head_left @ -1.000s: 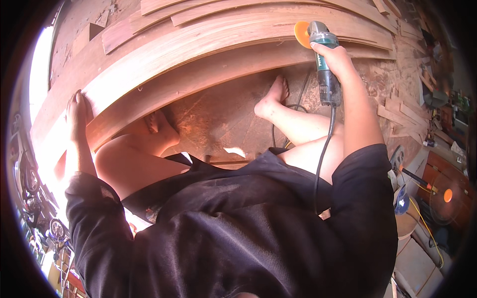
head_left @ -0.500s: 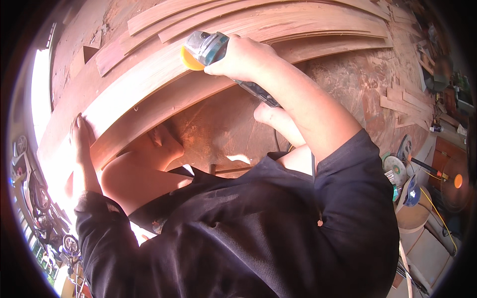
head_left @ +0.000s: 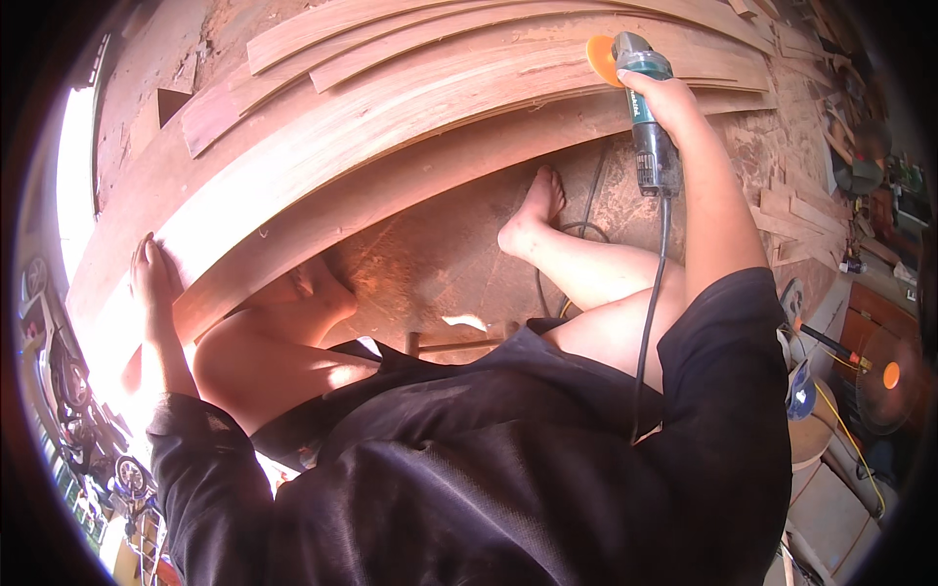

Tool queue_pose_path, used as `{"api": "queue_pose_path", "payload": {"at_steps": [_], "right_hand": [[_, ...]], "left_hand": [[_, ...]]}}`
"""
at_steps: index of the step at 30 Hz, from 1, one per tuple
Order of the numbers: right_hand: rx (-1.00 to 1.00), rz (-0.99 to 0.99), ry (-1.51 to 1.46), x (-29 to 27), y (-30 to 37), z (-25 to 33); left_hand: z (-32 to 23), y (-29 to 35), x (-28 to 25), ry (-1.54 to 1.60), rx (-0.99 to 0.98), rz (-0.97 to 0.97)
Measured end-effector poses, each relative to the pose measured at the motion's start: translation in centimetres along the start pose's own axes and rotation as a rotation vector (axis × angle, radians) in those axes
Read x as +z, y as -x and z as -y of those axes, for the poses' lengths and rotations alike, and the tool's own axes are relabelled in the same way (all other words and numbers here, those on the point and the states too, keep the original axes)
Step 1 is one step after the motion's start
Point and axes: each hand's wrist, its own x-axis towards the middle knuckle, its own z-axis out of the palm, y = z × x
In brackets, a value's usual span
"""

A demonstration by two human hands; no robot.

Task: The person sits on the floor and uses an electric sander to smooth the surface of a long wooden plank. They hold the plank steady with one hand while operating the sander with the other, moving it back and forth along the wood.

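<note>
A long wooden board (head_left: 391, 117) stretches across in front of me, from the near left to the far right. At its left end my left hand (head_left: 151, 273) rests with the fingers laid against the wood. My right hand (head_left: 669, 103) is wrapped round the body of a teal and black angle grinder (head_left: 645, 137). The grinder's orange disc (head_left: 602, 61) is over the right part of the board; whether it touches the wood I cannot tell. A black cord (head_left: 657, 303) hangs from the tool's rear end towards my lap. Beneath the board lies a wider wooden plank (head_left: 391, 200).
More long boards (head_left: 440, 34) lie stacked beyond. Wood offcuts (head_left: 806, 220) are piled at the right, near a standing fan (head_left: 884, 376). My bare foot (head_left: 532, 210) is on the dusty floor, beside the looped cord. Bicycles (head_left: 73, 381) stand at the far left.
My right hand has carried the grinder to the right along the board, and the tool now points more away from me. My left hand stays at the board's left end.
</note>
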Motion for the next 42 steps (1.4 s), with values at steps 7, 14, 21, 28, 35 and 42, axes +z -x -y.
{"api": "queue_pose_path", "payload": {"at_steps": [7, 14, 21, 28, 35, 42], "right_hand": [[-0.170, 0.130, 0.150, 6.1, 6.1, 8.6], [-0.238, 0.215, 0.285, 6.4, 9.8, 11.2], [-0.187, 0.091, 0.142, 1.8, 1.4, 3.2], [-0.129, 0.067, 0.050, 1.4, 0.3, 3.2], [-0.268, 0.189, 0.262, 9.8, 10.9, 14.3], [-0.316, 0.262, 0.209, 7.9, 8.1, 11.1]], "left_hand": [[0.1, -0.5, 0.0, 0.019, -0.015, 0.004], [1.3, -1.0, 0.7, 0.185, -0.020, -0.007], [2.0, -0.9, 1.0, 0.238, -0.042, 0.006], [0.4, -0.2, 0.1, 0.026, 0.020, -0.021], [-1.1, 0.3, -0.9, -0.015, -0.005, -0.004], [1.9, -0.8, 0.2, 0.040, -0.003, -0.017]]}}
